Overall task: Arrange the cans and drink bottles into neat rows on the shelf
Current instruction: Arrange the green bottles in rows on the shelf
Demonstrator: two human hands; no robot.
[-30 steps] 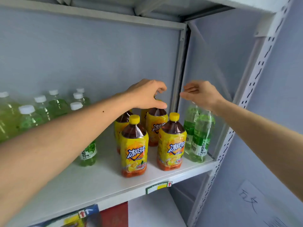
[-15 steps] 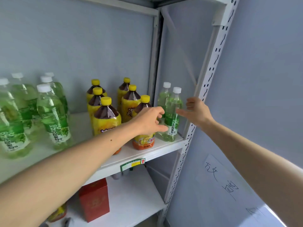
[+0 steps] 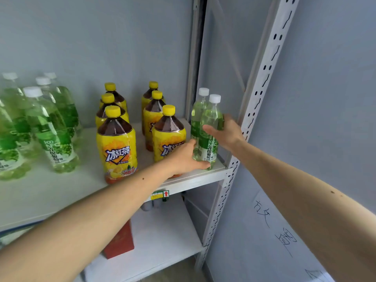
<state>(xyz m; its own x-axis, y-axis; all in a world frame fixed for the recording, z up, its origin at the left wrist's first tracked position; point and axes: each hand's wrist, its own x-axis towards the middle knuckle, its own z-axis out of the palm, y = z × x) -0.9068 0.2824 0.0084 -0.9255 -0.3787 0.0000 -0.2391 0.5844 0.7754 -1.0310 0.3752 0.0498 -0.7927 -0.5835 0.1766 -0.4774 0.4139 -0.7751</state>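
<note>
Head view: my left hand and right hand wrap fingers round front green bottle. Looks full, heavy, slippery; hold low, round label.

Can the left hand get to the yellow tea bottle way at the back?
Probably not easily. The left hand is down at the front green bottle, and two other tea bottles stand in front of the back tea bottle.

Both bare forearms are reaching forward and converging toward the right. Left hand is lying low, palm turned rightward, fingers curling and thumb pointing up. Right hand is sitting higher, just beyond the left, thumb stretching leftward and fingers wrapping out of sight.
</note>
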